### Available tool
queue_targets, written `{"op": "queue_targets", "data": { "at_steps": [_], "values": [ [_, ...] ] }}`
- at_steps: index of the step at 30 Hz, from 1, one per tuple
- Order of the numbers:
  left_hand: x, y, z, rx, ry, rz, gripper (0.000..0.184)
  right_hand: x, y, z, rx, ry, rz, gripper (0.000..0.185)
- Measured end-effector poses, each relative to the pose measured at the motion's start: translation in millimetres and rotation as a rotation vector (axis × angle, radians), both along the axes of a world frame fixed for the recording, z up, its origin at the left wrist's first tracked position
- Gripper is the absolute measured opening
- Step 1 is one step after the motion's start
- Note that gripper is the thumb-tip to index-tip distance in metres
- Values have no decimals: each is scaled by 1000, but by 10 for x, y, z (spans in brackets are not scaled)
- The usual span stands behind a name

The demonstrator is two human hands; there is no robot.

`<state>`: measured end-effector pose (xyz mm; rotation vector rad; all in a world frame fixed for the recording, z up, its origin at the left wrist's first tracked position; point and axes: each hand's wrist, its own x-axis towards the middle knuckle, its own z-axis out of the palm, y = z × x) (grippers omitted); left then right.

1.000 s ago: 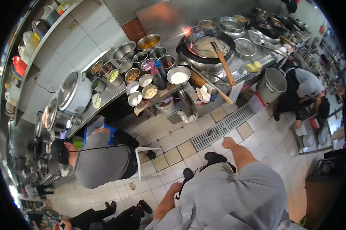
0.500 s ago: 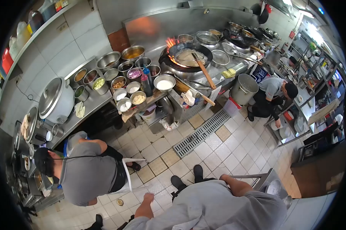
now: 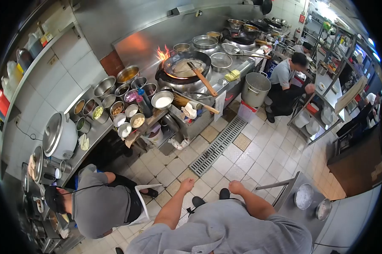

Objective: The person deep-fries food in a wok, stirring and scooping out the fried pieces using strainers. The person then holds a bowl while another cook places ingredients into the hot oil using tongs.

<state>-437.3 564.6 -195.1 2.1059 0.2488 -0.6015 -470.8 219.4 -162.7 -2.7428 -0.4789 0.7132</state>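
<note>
My left hand [image 3: 186,185] is held out in front of my body over the tiled floor, its fingers curled in and nothing visible in them. On the other side, my right hand [image 3: 236,186] hangs at about the same height, also loosely closed, touching nothing. Ahead of both is the stove, where a wok [image 3: 186,67] sits over tall flames with pale liquid in it. A wooden-handled tool [image 3: 203,79] rests across the wok's edge. To its left stand a bowl of white powder [image 3: 162,100] and several steel containers of ingredients.
A person in grey [image 3: 102,203] bends over at my left by the counter with the rice cooker [image 3: 60,135]. Another person [image 3: 284,80] crouches beside a large pot [image 3: 256,89]. A drain grate [image 3: 218,146] crosses the floor. Metal bowls [image 3: 303,196] stand on a table at my right.
Both my hands have come forward and closer together, the left one most. My view has shifted, with the stove now further left. The crouching person has straightened up somewhat.
</note>
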Motion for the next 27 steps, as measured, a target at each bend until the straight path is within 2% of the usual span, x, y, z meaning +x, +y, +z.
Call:
{"op": "queue_targets", "data": {
  "at_steps": [1, 3, 5, 6, 7, 8, 9, 11, 12, 13, 15, 17, 19, 20, 22, 25, 27],
  "values": [
    [-126, -36, 68, 14, 27, -46, 32, -64, -140, 4, -20, 13, -39, 29],
    [-480, 6, -318, 131, 70, -188, 30, -184, -480, -155, -89, 41, -74, 29],
    [-959, 164, -572, 178, 62, -369, 31, -464, -926, -764, -150, 25, -49, 26],
    [-1246, 364, -738, 221, -49, -632, 28, -556, -1088, -1039, -163, -8, -26, 24],
    [-1404, 511, -831, 263, -161, -892, 26, -590, -1153, -903, -177, 134, -21, 29],
    [-1588, 502, -674, 273, 173, -581, 21, -685, -1275, -804, -192, 278, -13, 34],
    [-1803, 476, -444, 270, 497, -254, 16, -743, -1355, -732, -213, 304, 80, 34],
    [-2047, 657, -473, 407, 411, -652, 11, -850, -1476, -665, -250, 358, 266, 35],
    [-2165, 715, -445, 471, 366, -852, 9, -910, -1531, -803, -241, 355, 186, 25],
    [-2243, 724, -396, 479, 390, -765, 12, -1036, -1638, -1202, -231, 352, 106, 16],
    [-2210, 649, -288, 423, 414, -576, 12, -1075, -1616, -1339, -233, 394, 76, 6],
    [-2189, 533, -278, 317, 460, -345, 12, -845, -1459, -1039, -260, 480, 173, 4],
    [-1904, 176, 275, 227, 406, -264, 15, -697, -1359, -1034, -219, 250, 261, 3],
    [-1908, 186, 22, 234, 160, -464, 17, -623, -1319, -1017, -200, 133, 303, 3],
    [-1750, 245, -551, 242, -358, -848, 21, -338, -1168, -886, -192, 114, 365, 2],
    [-1513, -195, -328, 294, 192, -339, 22, -110, -1068, -943, -150, -65, 347, 7],
    [-1472, -344, -161, 194, 112, -96, 22, -30, -1087, -975, -155, -141, 361, 11]
  ]
}}
